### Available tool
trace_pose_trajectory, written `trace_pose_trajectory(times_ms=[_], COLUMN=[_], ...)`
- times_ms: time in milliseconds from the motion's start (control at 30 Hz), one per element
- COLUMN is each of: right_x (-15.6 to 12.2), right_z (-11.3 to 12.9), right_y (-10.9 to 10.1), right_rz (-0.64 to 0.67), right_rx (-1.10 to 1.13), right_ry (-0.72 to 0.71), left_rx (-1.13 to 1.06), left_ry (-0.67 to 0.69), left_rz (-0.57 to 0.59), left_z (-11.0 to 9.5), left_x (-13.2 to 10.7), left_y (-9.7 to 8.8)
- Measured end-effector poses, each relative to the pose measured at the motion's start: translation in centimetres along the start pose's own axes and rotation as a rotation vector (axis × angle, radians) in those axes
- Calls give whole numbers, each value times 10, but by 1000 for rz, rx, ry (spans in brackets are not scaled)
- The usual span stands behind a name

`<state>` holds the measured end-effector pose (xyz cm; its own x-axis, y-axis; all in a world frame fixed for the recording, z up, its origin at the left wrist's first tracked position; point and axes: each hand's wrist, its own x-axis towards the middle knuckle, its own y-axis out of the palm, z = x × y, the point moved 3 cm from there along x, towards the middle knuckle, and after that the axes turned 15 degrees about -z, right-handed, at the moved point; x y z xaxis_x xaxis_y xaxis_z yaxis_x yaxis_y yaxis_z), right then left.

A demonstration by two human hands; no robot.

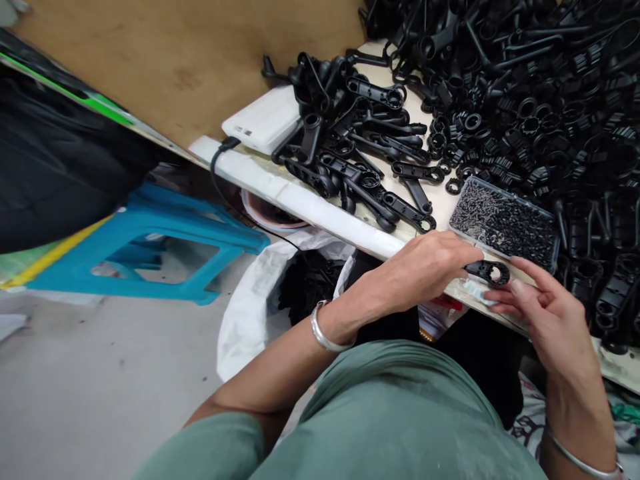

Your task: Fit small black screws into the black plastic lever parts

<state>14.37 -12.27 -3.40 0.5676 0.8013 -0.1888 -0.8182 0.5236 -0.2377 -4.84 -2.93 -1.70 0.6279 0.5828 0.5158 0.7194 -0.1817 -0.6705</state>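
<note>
My left hand (433, 267) is closed on one end of a black plastic handle part (485, 271), just above the table's front edge. The part's open ring end points toward my right hand (555, 317). My right thumb and index finger are bent at that ring end, with other fingers underneath it. Right behind the part stands a clear rectangular box (505, 223) of small dark and silvery screws or pins. Loose handle parts (370, 177) of the same kind lie left of the box. The left end of the held part is hidden by my left fingers.
A large heap of black parts and rings (525, 107) covers the back right of the table. A white power bank (263, 120) with a black cable (215, 177) lies at the left edge. Below are a white sack (245, 320) and a blue plastic stool (135, 247).
</note>
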Motion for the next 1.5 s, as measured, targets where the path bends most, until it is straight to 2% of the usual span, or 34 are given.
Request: trace_pose_trajectory(times_ms=[167, 467, 700, 933, 1067, 1267, 1500], right_x=[0, -7, -15, -5, -4, -10, -16], right_z=[-4, -2, -1, 9, 8, 5, 0], right_y=[11, 23, 33, 22, 19, 30, 37], right_rz=[21, -101, -137, -38, -81, -204, -206], right_rx=[258, 387, 450, 291, 244, 371, 412], right_ry=[161, 225, 206, 160, 145, 174, 147], left_rx=[-18, 19, 43, 40, 27, 19, 39], left_ry=[15, 26, 17, 14, 19, -3, 30], left_rz=[-81, -181, -212, -154, -151, -190, -272], left_z=[-3, -6, -7, -9, -13, -17, -20], left_x=[-3, -6, -7, -6, -6, -10, -12], left_y=[4, 5, 4, 0, 0, 3, 4])
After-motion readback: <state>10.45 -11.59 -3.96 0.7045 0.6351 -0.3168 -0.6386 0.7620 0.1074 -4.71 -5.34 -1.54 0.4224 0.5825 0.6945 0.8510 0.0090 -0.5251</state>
